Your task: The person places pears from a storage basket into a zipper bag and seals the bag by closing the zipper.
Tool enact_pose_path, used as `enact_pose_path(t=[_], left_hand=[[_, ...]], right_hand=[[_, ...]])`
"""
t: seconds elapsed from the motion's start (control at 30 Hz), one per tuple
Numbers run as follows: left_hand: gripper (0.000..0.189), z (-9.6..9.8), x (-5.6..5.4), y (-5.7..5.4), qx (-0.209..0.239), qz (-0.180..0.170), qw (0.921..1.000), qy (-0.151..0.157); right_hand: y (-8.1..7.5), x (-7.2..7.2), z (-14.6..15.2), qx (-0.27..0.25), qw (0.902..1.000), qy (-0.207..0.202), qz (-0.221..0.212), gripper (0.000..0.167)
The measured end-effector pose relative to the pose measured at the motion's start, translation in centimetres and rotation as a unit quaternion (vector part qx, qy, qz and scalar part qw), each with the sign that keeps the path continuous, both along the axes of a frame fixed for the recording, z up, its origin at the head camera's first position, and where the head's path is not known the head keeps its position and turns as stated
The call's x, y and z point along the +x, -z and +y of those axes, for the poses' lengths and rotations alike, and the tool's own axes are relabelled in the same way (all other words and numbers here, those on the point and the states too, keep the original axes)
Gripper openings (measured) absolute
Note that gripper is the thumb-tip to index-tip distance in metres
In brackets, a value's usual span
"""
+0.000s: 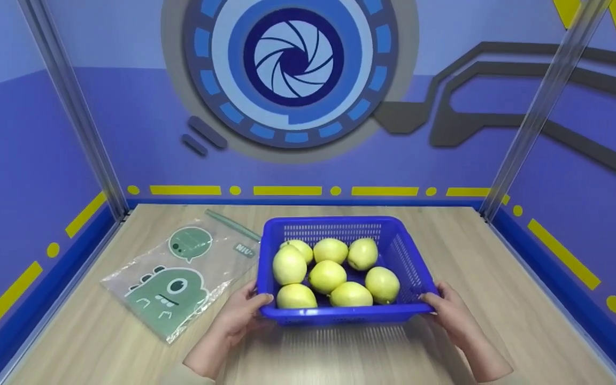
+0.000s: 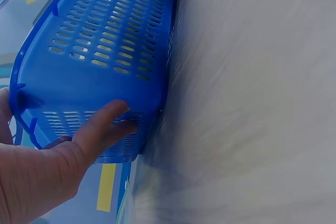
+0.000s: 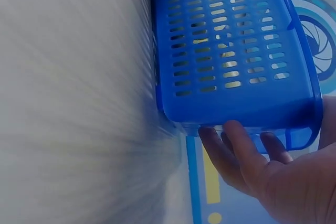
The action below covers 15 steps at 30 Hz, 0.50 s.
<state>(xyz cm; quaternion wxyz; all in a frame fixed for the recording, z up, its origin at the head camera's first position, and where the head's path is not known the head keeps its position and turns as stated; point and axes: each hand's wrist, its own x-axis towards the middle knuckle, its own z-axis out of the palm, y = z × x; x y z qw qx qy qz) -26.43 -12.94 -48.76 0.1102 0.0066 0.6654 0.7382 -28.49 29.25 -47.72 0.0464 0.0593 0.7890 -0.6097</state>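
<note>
A blue plastic basket with slotted walls holds several yellow-green pears. At its near left corner my left hand grips it, thumb over the rim. My right hand holds the near right corner in the same way. In the left wrist view, fingers curl under the rim against the basket wall. The right wrist view shows the fingers bent beneath the rim, touching the basket's side. Whether the basket's base touches the table cannot be made out.
Left of the basket, a clear zip bag with a green monster print lies flat, its green slider strip reaching near the basket's rim. The wooden table is bounded by blue printed panels and metal posts.
</note>
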Motion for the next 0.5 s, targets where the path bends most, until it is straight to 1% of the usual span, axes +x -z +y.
enact_pose_path(t=[0.1, 0.2, 0.37, 0.43, 0.5], left_hand=[[0.069, 0.0, -0.1, 0.0, 0.006, 0.007, 1.0, 0.001], [0.071, 0.0, -0.1, 0.1, 0.015, 0.011, 0.9998, 0.007], [0.07, 0.0, 0.0, 0.1, 0.021, 0.004, 0.9997, 0.013], [0.069, 0.0, 0.0, 0.2, 0.023, 0.0, 0.9997, 0.012], [0.069, 0.0, 0.0, 0.2, 0.023, 0.0, 0.9997, 0.011]], right_hand=[[-0.1, -0.4, 0.5, -0.02, 0.9992, -0.032, -0.01, 0.036], [-0.1, -1.0, 0.9, -0.037, 0.9975, -0.056, -0.021, 0.048], [-0.4, -2.6, 1.3, -0.056, 0.9959, -0.061, -0.036, 0.07], [-0.6, -3.4, 1.7, -0.069, 0.9934, -0.079, -0.047, 0.075], [-0.9, -4.1, 2.2, -0.097, 0.9873, -0.111, -0.061, 0.074]])
